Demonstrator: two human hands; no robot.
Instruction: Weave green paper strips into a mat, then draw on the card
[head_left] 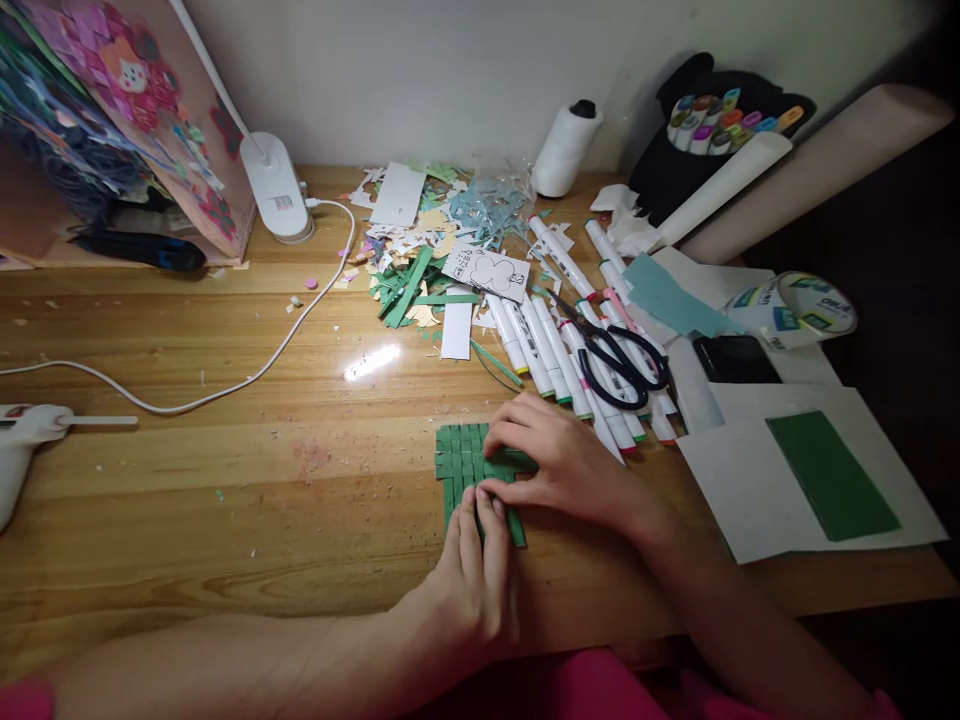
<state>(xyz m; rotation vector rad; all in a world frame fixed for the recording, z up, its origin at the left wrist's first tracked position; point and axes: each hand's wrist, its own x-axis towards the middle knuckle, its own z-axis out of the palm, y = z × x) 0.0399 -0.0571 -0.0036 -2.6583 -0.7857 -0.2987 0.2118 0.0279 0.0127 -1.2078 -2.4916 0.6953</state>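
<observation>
A small mat of woven green paper strips (460,452) lies flat on the desk in front of me. Some strips stick out loose at its lower edge and on the right. My left hand (474,575) comes from below, with its fingertips close together on the lower strips. From the right, my right hand (559,460) arches over the mat, its thumb and bent index finger gripping the weave and a strip at its right side. The two hands' fingertips nearly meet, and they cover the lower right part of the weave.
Scissors (611,350) rest on several white markers (551,350) beyond my right hand. Paper scraps (409,285) are heaped near the wall. A green paper rectangle (832,475) lies on white sheets at right; a glue gun (22,440) and white cable (262,375) are at left.
</observation>
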